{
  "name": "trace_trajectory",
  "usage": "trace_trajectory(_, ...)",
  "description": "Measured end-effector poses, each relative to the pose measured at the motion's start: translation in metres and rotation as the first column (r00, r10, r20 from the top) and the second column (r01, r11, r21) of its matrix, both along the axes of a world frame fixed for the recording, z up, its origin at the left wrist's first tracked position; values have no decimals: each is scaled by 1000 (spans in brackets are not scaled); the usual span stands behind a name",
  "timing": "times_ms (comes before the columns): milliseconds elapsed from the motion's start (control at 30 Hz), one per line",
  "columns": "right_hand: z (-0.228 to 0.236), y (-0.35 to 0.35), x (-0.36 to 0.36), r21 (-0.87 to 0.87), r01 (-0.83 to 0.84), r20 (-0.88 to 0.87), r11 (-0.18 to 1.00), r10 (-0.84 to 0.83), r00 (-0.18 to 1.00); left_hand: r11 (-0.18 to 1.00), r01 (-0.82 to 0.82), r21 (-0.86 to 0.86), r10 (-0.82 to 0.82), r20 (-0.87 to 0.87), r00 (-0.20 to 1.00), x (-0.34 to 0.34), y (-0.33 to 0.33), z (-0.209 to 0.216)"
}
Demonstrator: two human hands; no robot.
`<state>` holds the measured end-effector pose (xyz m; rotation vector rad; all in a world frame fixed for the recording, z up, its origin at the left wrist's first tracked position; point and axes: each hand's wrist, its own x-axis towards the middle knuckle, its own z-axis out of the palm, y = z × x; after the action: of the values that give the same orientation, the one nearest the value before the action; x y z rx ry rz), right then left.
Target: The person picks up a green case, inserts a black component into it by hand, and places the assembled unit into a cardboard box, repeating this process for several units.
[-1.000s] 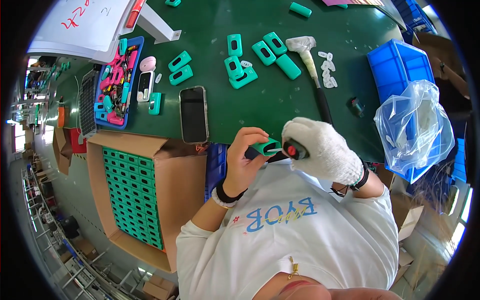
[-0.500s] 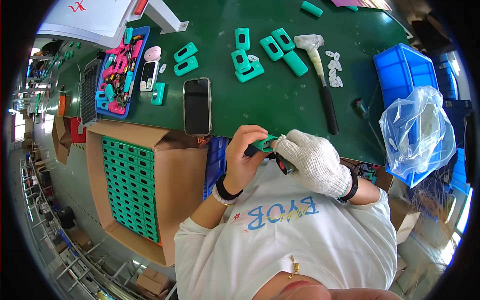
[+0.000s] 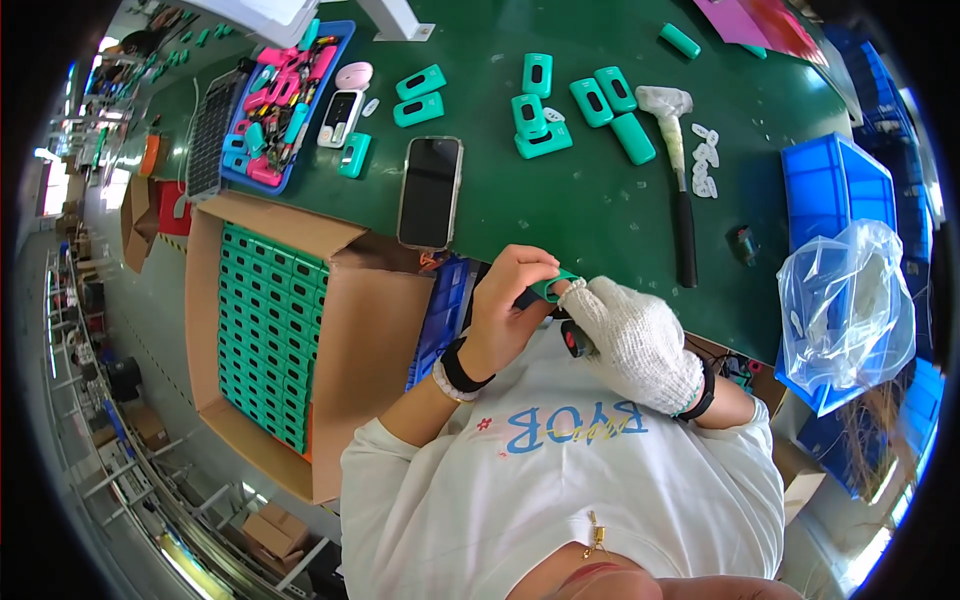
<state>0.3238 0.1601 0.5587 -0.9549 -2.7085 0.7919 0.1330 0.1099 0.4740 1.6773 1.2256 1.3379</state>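
Note:
A green plastic case (image 3: 566, 276) is pinched in the bare fingers of my left hand (image 3: 508, 298), close to my chest at the table's near edge. Its open end faces my right hand (image 3: 632, 338), which wears a white knitted glove. The gloved thumb and fingertips press at that end. Also gripped in the glove is a black tool (image 3: 576, 339) with a red mark, seen only as a short stub below the fingers; its kind is hidden. Beyond my hands on the green table lie several finished-looking green cases (image 3: 590, 102) with dark oval windows.
A mallet (image 3: 680, 180) with a wrapped head lies beside small white plates (image 3: 705, 165). A phone (image 3: 431, 192) rests near the edge. Left are a blue tray (image 3: 345, 45) of coloured parts and a carton (image 3: 380, 340) of green cases; right, a blue bin (image 3: 815, 175) with plastic film.
The view has shifted, so the table's things appear farther right. Both hands stay together at the green case, which has turned slightly; the gloved fingers remain against its end.

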Motion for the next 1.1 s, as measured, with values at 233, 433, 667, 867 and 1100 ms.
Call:
trace_trajectory(233, 0, 1, -4, -293, -68, -315, 954, -29, 949, 995, -47, -86, 62, 175, 983, -40, -30, 19)
trace_trajectory(433, -21, 3, 5, -234, 114, -291, 965, -182, 939, 809, -531, -252, 577, 164, 800, -134, -98, 70)
trace_trajectory(667, -24, 7, -9, -367, 115, -220, 923, -206, 953, 489, -751, -443, 636, -408, 655, -272, -190, 67)
trace_trajectory(867, -24, 8, -15, -339, 147, -207, 929, -226, 952, 47, -648, -760, 303, -607, 735, -292, -243, -11)
trace_trajectory(1100, -20, 8, -14, -352, 156, -216, 923, -243, 946, 200, -546, -814, -22, -560, 828, -317, -307, -96)
